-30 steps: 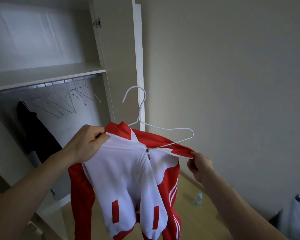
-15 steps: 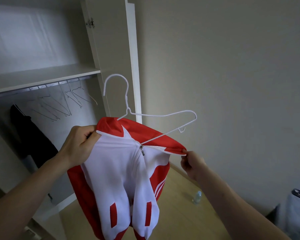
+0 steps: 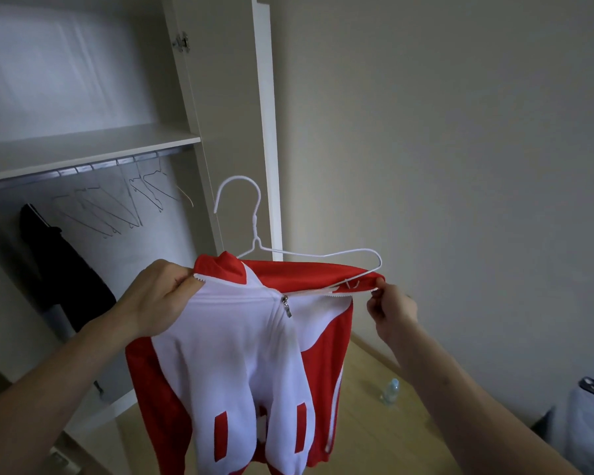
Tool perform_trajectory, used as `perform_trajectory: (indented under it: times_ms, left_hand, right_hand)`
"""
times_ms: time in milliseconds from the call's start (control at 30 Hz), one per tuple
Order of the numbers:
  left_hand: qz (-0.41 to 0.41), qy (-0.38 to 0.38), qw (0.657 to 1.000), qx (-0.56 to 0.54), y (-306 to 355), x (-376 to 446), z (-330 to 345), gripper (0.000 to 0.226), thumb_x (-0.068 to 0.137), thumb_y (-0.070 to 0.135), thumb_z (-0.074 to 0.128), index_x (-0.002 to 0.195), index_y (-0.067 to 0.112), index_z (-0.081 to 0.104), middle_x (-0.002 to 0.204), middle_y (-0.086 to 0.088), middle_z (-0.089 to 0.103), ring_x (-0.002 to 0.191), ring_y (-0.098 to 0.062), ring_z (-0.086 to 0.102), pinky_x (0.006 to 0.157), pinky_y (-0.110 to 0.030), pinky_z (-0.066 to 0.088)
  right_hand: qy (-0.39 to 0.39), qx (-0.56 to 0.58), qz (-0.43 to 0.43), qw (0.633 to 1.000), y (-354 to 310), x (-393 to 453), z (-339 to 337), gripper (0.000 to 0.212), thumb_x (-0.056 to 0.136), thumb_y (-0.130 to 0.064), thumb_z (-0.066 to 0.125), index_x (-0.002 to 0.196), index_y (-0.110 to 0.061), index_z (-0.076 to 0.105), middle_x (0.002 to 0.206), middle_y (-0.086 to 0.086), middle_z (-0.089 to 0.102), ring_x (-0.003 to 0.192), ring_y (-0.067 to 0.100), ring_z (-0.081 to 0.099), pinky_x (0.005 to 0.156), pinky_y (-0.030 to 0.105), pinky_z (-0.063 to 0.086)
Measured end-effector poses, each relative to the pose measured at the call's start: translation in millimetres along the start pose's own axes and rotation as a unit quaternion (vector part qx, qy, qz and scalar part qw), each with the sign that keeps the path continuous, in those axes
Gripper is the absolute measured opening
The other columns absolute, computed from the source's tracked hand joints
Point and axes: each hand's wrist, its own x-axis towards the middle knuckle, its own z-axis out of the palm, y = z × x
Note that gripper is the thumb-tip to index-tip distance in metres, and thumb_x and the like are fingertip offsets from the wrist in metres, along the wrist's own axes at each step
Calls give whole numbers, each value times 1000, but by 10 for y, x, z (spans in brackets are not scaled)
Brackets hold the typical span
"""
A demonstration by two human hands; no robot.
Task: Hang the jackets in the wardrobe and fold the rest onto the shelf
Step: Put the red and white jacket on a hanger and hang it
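A red and white zip jacket (image 3: pixel 240 358) hangs in front of me, half on a white wire hanger (image 3: pixel 254 231). My left hand (image 3: pixel 158 303) grips the jacket's left collar edge. My right hand (image 3: pixel 391 310) pinches the right collar edge, pulled over the hanger's right end. The hanger's hook stands free above the collar. The open wardrobe (image 3: pixel 220 97) lies behind, with a shelf (image 3: pixel 83 152) above a rail (image 3: pixel 83 168).
Several bare wire hangers (image 3: pixel 117 210) and a dark garment (image 3: pixel 59 262) hang on the rail. A small bottle (image 3: pixel 390 392) stands on the wooden floor by the wall. A grey cloth pile (image 3: pixel 583 433) with a phone lies at the lower right.
The jacket's right shoulder has been drawn up over the hanger's right end, which stood bare before. The whole bundle has shifted slightly and my hands moved further apart.
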Motion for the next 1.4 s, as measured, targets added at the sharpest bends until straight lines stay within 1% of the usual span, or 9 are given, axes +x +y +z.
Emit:
perform_trajectory:
  times_ms: [167,300,433,633,800,1033,1167,1267,1400]
  left_hand:
    - [-28,-1,999,44,-168,20,2,50,86,51,34,49,18,26,43,2,31,45,-17,31,51,-34,25]
    - [-14,91,989,114,-339,-70,24,56,90,46,32,47,12,41,43,-4,44,42,-27,44,49,-31,30]
    - [63,190,961,192,-403,-127,59,52,92,32,41,49,4,48,44,-10,49,37,-34,46,46,-30,36]
    - [80,276,934,213,-342,-33,-25,51,96,25,45,49,4,48,45,-13,49,35,-33,45,48,-25,34]
    - [114,252,936,219,-249,-2,-81,48,93,23,44,49,5,48,44,-11,47,34,-31,42,47,-25,35]
    - [129,137,963,193,-160,41,-236,57,94,33,42,45,5,42,40,-8,40,34,-30,38,44,-28,33]
    - [97,61,988,103,-192,3,-240,60,95,41,39,48,4,35,41,-9,36,37,-29,38,46,-30,25]
    - [60,4,998,29,-227,-55,-154,56,93,43,38,49,9,32,42,-5,33,40,-17,32,47,-31,23]
    - [3,1,1000,-30,-246,-200,-31,51,92,46,39,50,20,27,46,6,27,44,-8,28,47,-26,21]
  right_hand:
    - [-37,-3,-79,996,-89,-151,57,27,98,-1,60,72,-6,63,57,3,48,44,9,38,40,18,37]
    - [-113,-87,-153,978,-117,-327,18,32,103,-8,59,75,-10,75,56,1,46,48,11,39,43,22,40]
    - [-149,-99,-107,978,-212,-437,-45,31,103,-6,58,79,-6,76,57,1,47,46,8,38,42,19,36]
    - [-201,-119,-93,968,-263,-544,-80,26,104,-9,58,85,-5,75,57,-1,44,47,8,40,41,19,39]
    - [-181,-114,-81,974,-291,-488,-94,22,104,-11,59,89,-3,73,55,-2,46,45,7,42,42,18,42]
    - [-85,-14,-51,995,-218,-418,-30,25,102,-5,62,77,-4,66,47,-3,54,39,6,44,41,15,43]
    - [-34,31,-84,995,-170,-429,80,27,99,-2,63,72,-5,66,53,0,53,39,7,42,42,17,42]
    - [-3,39,-90,995,-147,-383,157,31,95,0,63,66,-7,68,58,2,50,39,9,38,41,18,38]
    - [-6,-31,-77,997,-65,-248,137,26,99,-12,65,74,-13,68,59,1,49,42,9,40,43,20,42]
